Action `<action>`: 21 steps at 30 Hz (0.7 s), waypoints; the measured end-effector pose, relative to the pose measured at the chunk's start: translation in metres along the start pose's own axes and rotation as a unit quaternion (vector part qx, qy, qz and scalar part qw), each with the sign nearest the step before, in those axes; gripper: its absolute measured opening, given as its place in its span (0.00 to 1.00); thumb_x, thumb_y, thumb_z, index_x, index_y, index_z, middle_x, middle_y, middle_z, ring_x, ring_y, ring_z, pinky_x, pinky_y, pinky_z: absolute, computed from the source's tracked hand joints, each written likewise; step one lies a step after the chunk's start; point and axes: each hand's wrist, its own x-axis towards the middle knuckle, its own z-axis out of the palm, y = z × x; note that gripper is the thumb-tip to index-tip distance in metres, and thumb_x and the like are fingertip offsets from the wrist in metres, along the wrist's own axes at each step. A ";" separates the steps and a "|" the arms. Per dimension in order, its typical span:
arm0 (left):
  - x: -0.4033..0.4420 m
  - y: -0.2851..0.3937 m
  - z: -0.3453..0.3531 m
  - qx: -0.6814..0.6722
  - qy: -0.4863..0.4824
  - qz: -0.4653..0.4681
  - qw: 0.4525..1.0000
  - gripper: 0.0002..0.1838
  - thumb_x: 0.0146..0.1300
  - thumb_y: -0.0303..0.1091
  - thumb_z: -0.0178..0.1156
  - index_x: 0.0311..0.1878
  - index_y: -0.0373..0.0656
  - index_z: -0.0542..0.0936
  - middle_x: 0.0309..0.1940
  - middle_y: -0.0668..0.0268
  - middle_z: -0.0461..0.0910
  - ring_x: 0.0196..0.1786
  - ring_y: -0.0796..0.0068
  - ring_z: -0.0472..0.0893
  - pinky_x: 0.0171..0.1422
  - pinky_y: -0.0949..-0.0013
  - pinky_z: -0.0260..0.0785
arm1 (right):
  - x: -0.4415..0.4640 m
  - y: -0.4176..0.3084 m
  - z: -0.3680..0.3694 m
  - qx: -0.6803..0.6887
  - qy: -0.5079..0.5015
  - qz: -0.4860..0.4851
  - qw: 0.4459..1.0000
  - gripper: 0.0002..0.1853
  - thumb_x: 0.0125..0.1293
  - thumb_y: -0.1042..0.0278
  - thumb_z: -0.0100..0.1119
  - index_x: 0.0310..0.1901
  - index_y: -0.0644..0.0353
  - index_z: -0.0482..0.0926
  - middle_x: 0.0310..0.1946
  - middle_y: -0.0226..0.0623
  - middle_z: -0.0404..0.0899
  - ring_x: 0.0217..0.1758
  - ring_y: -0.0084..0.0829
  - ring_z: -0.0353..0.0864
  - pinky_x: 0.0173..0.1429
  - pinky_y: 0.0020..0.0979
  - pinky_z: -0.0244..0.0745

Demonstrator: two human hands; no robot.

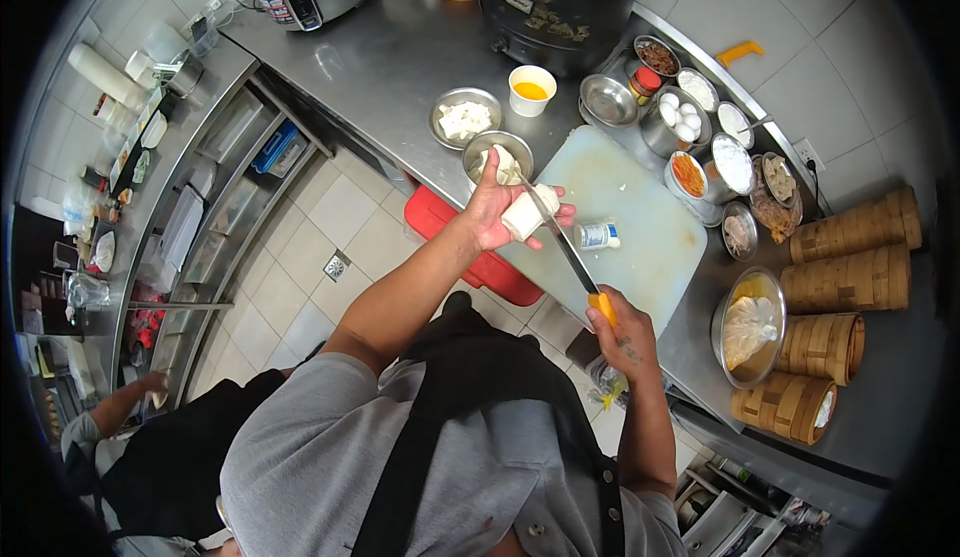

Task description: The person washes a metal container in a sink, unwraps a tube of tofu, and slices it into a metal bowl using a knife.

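In the head view, a white block of what looks like soft tofu [522,219] rests across the open palm of my left hand [488,213]. My right hand [627,335] is wrapped round the yellow handle of a long knife [574,258]. The blade reaches up to the block and lies against or over it; I cannot tell how deep it is. Just beyond my left fingers, a metal bowl [522,146] holds white pieces. A second metal bowl [440,125] of white chunks stands behind it. A white-and-blue package [599,235] lies on the cutting board [650,247].
A white tub [530,105] with yellow contents stands near a black cooker [560,17]. Right of the board are several ingredient bowls, a bowl of eggs [680,117], bamboo steamers [845,282] and a large metal bowl [775,357]. A co-worker [180,447] is at the lower left.
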 end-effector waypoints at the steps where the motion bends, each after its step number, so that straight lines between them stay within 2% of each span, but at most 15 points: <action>1: 0.000 0.001 0.000 -0.008 -0.003 -0.001 1.000 0.68 0.45 0.89 0.34 0.68 0.27 0.61 0.64 0.36 0.66 0.66 0.38 0.69 0.33 0.47 0.81 | 0.000 0.002 -0.001 -0.012 0.006 -0.016 1.000 0.19 0.65 0.59 0.60 0.54 0.58 0.77 0.33 0.48 0.83 0.36 0.46 0.85 0.43 0.35 0.78; 5: 0.000 0.001 0.003 -0.017 -0.011 -0.004 1.000 0.68 0.45 0.89 0.36 0.68 0.27 0.61 0.64 0.35 0.65 0.66 0.37 0.69 0.34 0.46 0.81 | 0.001 0.015 0.002 -0.025 -0.022 -0.022 0.999 0.19 0.66 0.57 0.59 0.54 0.58 0.77 0.34 0.48 0.83 0.37 0.46 0.85 0.43 0.36 0.78; 7: 0.000 0.001 0.001 -0.022 -0.016 -0.014 1.000 0.69 0.43 0.90 0.34 0.67 0.28 0.63 0.63 0.37 0.67 0.65 0.40 0.71 0.34 0.44 0.80 | 0.003 0.015 0.002 -0.034 -0.039 -0.010 0.999 0.19 0.66 0.56 0.59 0.54 0.57 0.77 0.34 0.48 0.83 0.37 0.46 0.85 0.44 0.36 0.77; 11: -0.005 -0.001 0.008 -0.059 0.000 -0.030 0.998 0.68 0.44 0.90 0.34 0.67 0.29 0.64 0.64 0.37 0.67 0.64 0.40 0.72 0.34 0.43 0.79 | 0.008 0.025 0.012 -0.018 -0.053 -0.005 0.998 0.19 0.66 0.56 0.58 0.54 0.58 0.77 0.32 0.46 0.82 0.33 0.42 0.84 0.41 0.35 0.76; 13: -0.009 -0.002 0.020 -0.089 0.059 -0.026 0.994 0.68 0.44 0.90 0.35 0.67 0.29 0.64 0.64 0.36 0.66 0.65 0.39 0.71 0.34 0.45 0.80 | 0.011 0.036 0.019 0.004 -0.073 0.020 0.997 0.19 0.66 0.57 0.59 0.54 0.58 0.77 0.29 0.43 0.82 0.29 0.37 0.83 0.40 0.34 0.76; 14: -0.010 -0.002 0.023 -0.104 0.088 -0.024 0.990 0.68 0.43 0.90 0.36 0.67 0.30 0.63 0.65 0.36 0.65 0.65 0.39 0.70 0.34 0.46 0.80 | 0.012 0.043 0.024 0.032 -0.080 0.033 0.996 0.20 0.66 0.57 0.59 0.55 0.57 0.76 0.33 0.45 0.82 0.34 0.42 0.83 0.43 0.36 0.76; 16: -0.010 0.000 0.010 -0.076 0.012 -0.004 0.997 0.60 0.51 0.83 0.43 0.67 0.30 0.64 0.64 0.36 0.66 0.63 0.39 0.73 0.32 0.50 0.82 | 0.013 0.054 0.033 0.087 -0.092 0.061 0.990 0.21 0.66 0.56 0.59 0.57 0.56 0.75 0.39 0.48 0.83 0.44 0.50 0.83 0.50 0.39 0.75; 17: -0.009 0.002 0.002 -0.061 -0.026 0.005 0.998 0.56 0.54 0.79 0.46 0.67 0.30 0.64 0.63 0.35 0.66 0.61 0.39 0.74 0.31 0.52 0.82 | 0.013 0.055 0.035 0.104 -0.087 0.060 0.989 0.21 0.66 0.57 0.59 0.58 0.57 0.75 0.38 0.46 0.83 0.40 0.46 0.83 0.47 0.37 0.76; 20: -0.008 0.029 -0.016 0.090 0.049 0.038 0.994 0.41 0.63 0.68 0.50 0.62 0.37 0.70 0.57 0.46 0.76 0.49 0.52 0.83 0.26 0.60 0.81 | 0.013 0.053 0.037 0.181 -0.068 0.086 0.977 0.21 0.67 0.59 0.59 0.58 0.59 0.75 0.33 0.39 0.82 0.30 0.32 0.80 0.37 0.31 0.75; 21: -0.009 0.041 -0.017 0.100 0.067 0.033 0.992 0.24 0.66 0.49 0.57 0.59 0.43 0.73 0.49 0.57 0.81 0.36 0.62 0.85 0.24 0.64 0.79 | 0.013 0.050 0.034 0.224 -0.058 0.113 0.966 0.20 0.68 0.60 0.59 0.58 0.60 0.75 0.31 0.36 0.81 0.27 0.27 0.78 0.33 0.28 0.73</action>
